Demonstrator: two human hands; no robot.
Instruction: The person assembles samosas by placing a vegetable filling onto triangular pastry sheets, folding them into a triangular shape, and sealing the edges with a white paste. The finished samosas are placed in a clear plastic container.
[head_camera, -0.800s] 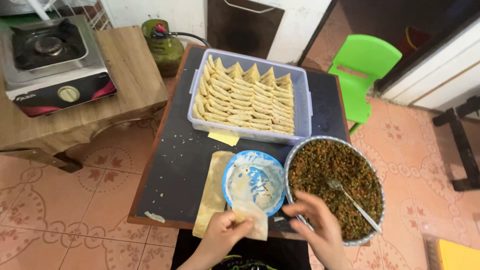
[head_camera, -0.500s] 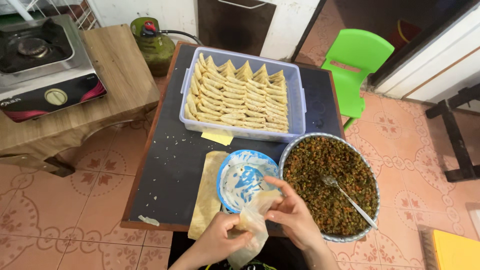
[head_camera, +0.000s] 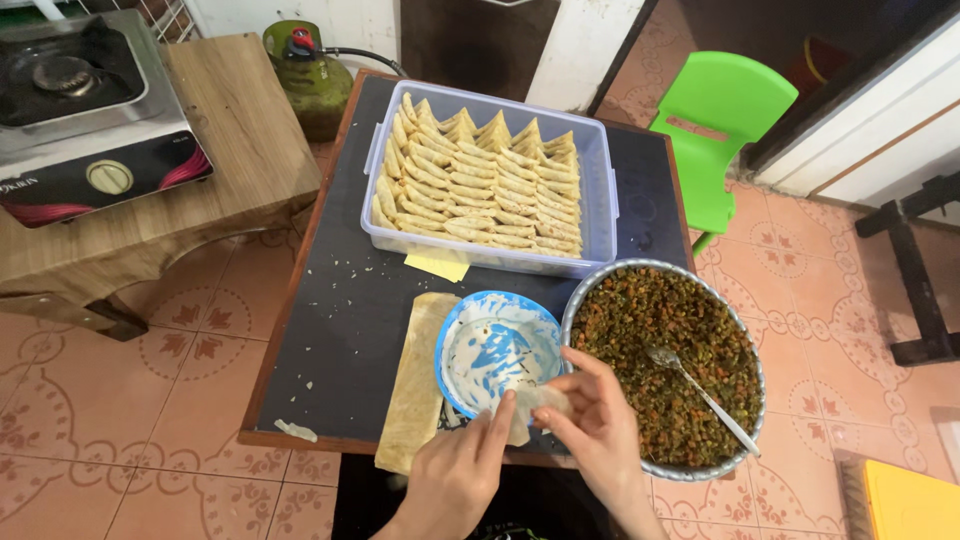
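Observation:
My left hand (head_camera: 455, 475) and my right hand (head_camera: 595, 430) both pinch a pale folded pastry wrapper (head_camera: 530, 408) at the near edge of the dark table (head_camera: 330, 340). Just beyond it sits a blue bowl (head_camera: 497, 350) smeared with white paste. A stack of flat wrapper strips (head_camera: 418, 375) lies left of the bowl. To the right stands a metal bowl (head_camera: 665, 360) of chopped green and orange filling with a spoon (head_camera: 695, 390) in it. Farther back, a clear plastic tub (head_camera: 490, 190) holds rows of folded pastry triangles.
A small yellow slip (head_camera: 435, 266) lies before the tub. A gas stove (head_camera: 85, 110) sits on a wooden table (head_camera: 235, 150) at left, a green gas cylinder (head_camera: 305, 70) behind. A green plastic chair (head_camera: 720, 120) stands at the back right, a yellow object (head_camera: 910, 500) at bottom right.
The wrapper has been folded into a smaller packet between both hands. My right hand has come off the filling bowl's rim onto the wrapper. The view has shifted slightly.

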